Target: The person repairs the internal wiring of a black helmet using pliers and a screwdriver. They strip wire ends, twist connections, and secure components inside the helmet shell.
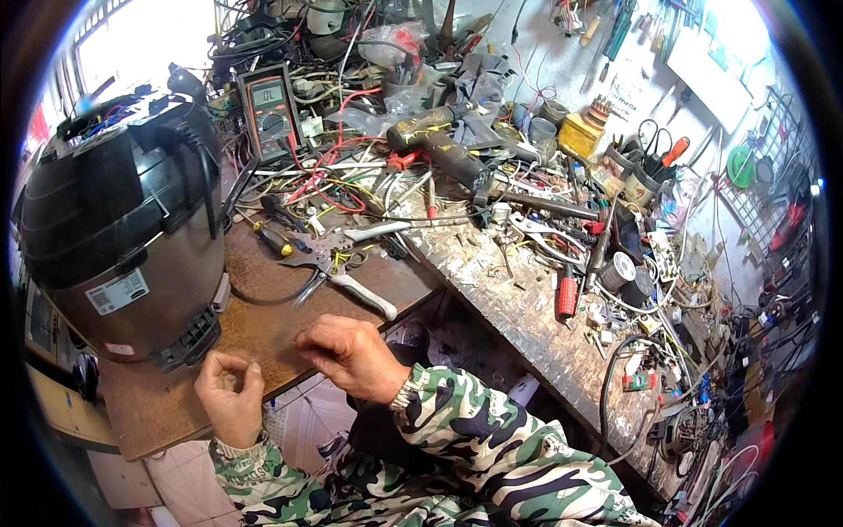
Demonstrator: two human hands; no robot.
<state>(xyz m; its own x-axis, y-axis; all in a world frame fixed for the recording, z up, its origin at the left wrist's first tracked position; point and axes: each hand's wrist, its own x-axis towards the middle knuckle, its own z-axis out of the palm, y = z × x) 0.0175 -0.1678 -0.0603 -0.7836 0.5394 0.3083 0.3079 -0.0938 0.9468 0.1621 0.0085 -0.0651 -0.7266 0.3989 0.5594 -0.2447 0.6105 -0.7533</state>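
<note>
My left hand [230, 395] is closed in a pinch over the front of the brown wooden board [149, 413], just below the black-and-bronze appliance [123, 255] with wires in its open top. Higher and to its right, my right hand [347, 356] has its fingers curled together over the same board. Whatever either hand holds, if anything, is too small or hidden to make out. Behind my right hand lie silver pliers with pale handles [360, 290] and a small yellow-and-black screwdriver [277, 241].
A worn bench [509, 325] to the right carries tangled wires, a red-handled tool [567, 292], solder spools [619, 269] and a drill [448, 154]. A multimeter [269, 110] stands at the back. Tool cups [641, 186] line the wall. A gap with tiled floor [303, 422] shows below the board.
</note>
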